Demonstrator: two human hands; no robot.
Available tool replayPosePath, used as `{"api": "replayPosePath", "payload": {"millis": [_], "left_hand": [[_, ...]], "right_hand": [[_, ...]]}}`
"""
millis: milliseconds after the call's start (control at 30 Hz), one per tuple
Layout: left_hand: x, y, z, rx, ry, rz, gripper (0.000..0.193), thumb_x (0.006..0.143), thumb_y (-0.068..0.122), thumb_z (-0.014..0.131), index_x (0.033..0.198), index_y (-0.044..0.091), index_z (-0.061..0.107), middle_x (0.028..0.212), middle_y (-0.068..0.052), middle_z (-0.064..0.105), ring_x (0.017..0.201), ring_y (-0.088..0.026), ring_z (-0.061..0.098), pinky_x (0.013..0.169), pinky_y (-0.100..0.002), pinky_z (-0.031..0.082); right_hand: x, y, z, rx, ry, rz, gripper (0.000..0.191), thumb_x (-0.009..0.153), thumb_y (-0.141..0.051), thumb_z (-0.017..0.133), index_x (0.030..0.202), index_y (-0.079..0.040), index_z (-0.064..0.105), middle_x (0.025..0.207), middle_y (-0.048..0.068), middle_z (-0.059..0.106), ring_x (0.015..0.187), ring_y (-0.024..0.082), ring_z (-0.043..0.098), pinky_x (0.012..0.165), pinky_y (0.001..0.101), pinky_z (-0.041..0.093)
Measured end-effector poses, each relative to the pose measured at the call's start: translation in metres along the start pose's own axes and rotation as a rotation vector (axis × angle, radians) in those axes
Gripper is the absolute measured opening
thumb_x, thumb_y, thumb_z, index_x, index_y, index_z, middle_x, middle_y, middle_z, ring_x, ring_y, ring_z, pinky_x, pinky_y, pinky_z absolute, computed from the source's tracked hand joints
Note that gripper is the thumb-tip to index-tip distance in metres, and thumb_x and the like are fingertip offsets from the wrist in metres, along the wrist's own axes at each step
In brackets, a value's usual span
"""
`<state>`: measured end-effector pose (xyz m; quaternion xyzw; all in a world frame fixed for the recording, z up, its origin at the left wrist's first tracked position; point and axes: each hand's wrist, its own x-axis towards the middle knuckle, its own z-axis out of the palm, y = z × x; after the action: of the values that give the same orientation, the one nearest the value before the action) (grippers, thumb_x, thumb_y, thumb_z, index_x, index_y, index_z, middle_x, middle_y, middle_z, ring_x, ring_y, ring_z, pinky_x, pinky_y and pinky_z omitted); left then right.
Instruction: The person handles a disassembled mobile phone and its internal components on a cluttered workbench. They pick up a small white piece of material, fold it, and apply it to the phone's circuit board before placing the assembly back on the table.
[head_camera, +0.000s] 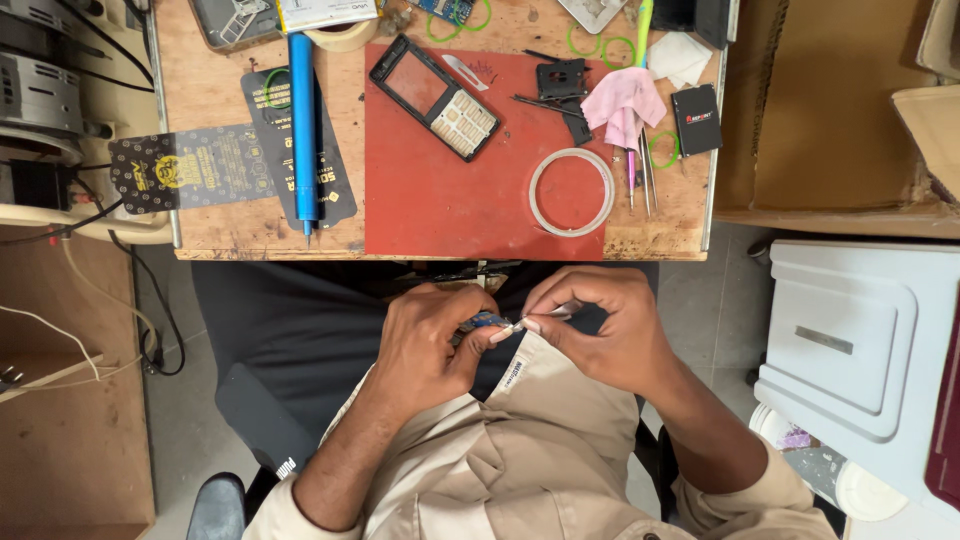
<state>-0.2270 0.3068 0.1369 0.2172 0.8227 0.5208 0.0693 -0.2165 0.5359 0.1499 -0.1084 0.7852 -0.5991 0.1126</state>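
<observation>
Low in the frame's middle, the left hand (432, 340) pinches a small blue part (483, 320), probably light and fragile; right hand (590, 325) clamps tweezers (540, 317) to its edge.

The small blue part (484, 320) pinched by the left hand (432, 340) is mostly covered by the fingers, and its kind cannot be told. The thin metal tool (545, 316) in the right hand (598, 325) is largely hidden inside the fist. A grey device (235, 20), a circuit board (443, 8) and a metal plate (592, 12) are cut off by the top edge. The black shoe (215, 508) is cropped at the bottom edge, and the dark red object (948, 420) at the right edge.
</observation>
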Motion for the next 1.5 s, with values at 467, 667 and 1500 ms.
{"api": "replayPosePath", "payload": {"millis": [467,667,1500], "left_hand": [[0.003,-0.003,0.012,-0.114,-0.048,0.060,0.028,0.094,0.034,0.071,0.085,0.008,0.065,0.069,-0.006,0.064,0.063,-0.027,0.061,0.060,-0.040,0.045],[0.004,0.001,0.016,-0.154,-0.117,0.022,0.028,0.096,0.034,0.068,0.087,0.008,0.065,0.068,0.000,0.071,0.062,-0.023,0.062,0.062,-0.038,0.046],[0.008,0.017,0.022,-0.163,-0.073,0.206,0.021,0.088,0.007,0.070,0.109,0.008,0.071,0.090,-0.007,0.072,0.074,-0.024,0.069,0.068,-0.037,0.048]], "right_hand": [[-0.006,0.033,-0.012,0.411,-0.090,0.275,0.012,0.083,0.002,0.081,0.089,0.003,0.072,0.084,0.005,0.073,0.073,0.006,0.064,0.063,0.0224,0.051],[-0.016,0.026,-0.020,0.345,-0.048,0.162,0.013,0.084,0.004,0.082,0.091,0.003,0.071,0.090,0.006,0.073,0.078,0.005,0.063,0.066,0.0211,0.050],[-0.006,0.045,-0.026,0.826,-0.287,0.404,0.018,0.086,-0.003,0.081,0.097,0.004,0.069,0.088,0.009,0.072,0.073,0.014,0.071,0.068,0.0301,0.061]]}}
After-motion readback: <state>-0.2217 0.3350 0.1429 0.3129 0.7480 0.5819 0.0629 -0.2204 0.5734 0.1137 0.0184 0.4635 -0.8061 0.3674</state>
